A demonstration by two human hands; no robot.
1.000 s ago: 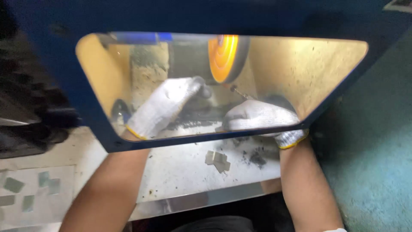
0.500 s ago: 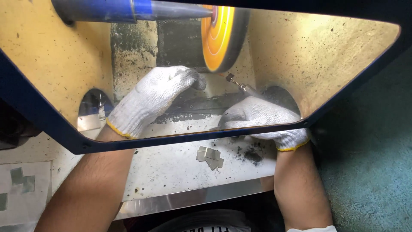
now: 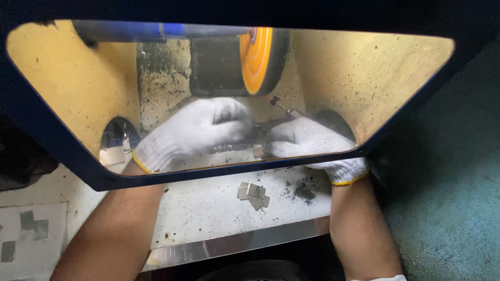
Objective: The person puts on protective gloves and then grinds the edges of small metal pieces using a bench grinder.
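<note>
A: Biggest first. The blue hood [image 3: 62, 151] frames your view, and the orange buffing wheel [image 3: 258, 60] sits right above both gloves. Main risk, as I judge it: a cotton glove or the workpiece catches the wheel's edge and gets snatched or flung.

B: What would cause that?

A: Your left hand [image 3: 195, 130] is just beneath the wheel, knuckles near it. If your grip slips, the glove could go in. Dust on the worktop [image 3: 208, 208] adds to it.

B: Fingers?

A: Left fingers [image 3: 229, 117] are curled closed over the dark bar-like workpiece [image 3: 237, 147], which lies between your hands, below the wheel. Your right hand [image 3: 312, 145] is closed too, its fingers [image 3: 284, 143] wrapped round the piece's end. A thin metal rod [image 3: 284, 106] pokes up just above that hand; can't tell if you're holding it.

B: Small stuff?

A: The grey square plates [image 3: 252, 193] are piled on the worktop near your right wrist, with black grit [image 3: 302, 192] beside them. They could get knocked off.
</note>
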